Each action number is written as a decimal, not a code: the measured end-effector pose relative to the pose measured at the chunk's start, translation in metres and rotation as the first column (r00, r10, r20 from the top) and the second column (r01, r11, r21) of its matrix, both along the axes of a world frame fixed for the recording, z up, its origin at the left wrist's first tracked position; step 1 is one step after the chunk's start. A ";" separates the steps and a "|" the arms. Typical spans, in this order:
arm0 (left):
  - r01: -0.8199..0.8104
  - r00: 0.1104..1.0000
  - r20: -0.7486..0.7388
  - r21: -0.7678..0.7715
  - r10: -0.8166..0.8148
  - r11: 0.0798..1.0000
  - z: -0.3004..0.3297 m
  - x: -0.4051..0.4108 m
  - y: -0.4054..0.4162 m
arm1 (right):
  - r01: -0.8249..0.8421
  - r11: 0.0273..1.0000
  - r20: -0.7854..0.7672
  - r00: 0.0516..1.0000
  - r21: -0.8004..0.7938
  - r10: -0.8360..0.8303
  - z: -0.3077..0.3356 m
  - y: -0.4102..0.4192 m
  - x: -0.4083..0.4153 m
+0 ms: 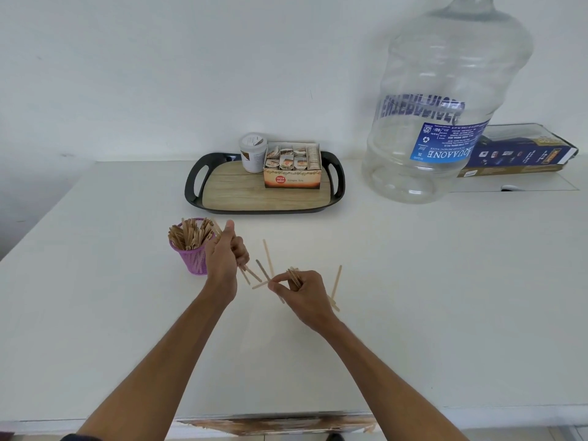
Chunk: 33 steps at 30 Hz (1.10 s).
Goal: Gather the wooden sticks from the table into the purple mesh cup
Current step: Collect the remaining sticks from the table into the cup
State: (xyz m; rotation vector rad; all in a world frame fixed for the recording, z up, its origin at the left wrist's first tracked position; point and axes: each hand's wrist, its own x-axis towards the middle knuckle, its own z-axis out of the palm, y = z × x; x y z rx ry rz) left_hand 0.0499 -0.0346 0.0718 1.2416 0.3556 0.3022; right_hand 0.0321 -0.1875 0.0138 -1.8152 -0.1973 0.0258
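Beside purple mesh cup (193,260), left hand (226,252) grips sticks (247,272); right hand (302,289) pinches bundle (294,277).

a white table (413,281) carries everything. on it stand a purple mesh cup (194,257), black tray (191,186) and clear water jug (445,106). loose wooden sticks (268,257) and a blue box (521,154) lie there too.

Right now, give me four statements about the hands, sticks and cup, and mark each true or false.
1. The purple mesh cup already holds many sticks. True.
2. The right hand is empty. False: it grips a bundle of sticks.
3. Loose sticks lie on the table between the hands. True.
4. The left hand rests on the tray. False: it holds sticks beside the cup.
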 end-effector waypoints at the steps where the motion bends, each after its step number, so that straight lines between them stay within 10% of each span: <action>1: -0.004 1.000 -0.010 0.020 0.004 1.000 -0.002 -0.001 -0.001 | 0.012 0.999 -0.010 1.000 0.031 -0.011 0.003 -0.001 0.000; 8: 0.173 0.985 -0.059 0.307 -0.163 0.936 -0.022 -0.017 -0.020 | 0.030 0.988 0.014 0.999 0.151 -0.033 0.027 0.008 0.005; 33: 0.127 0.988 -0.134 0.407 -0.078 0.905 -0.031 -0.009 -0.018 | 0.252 0.963 -0.090 0.966 0.100 -0.244 0.007 0.007 0.023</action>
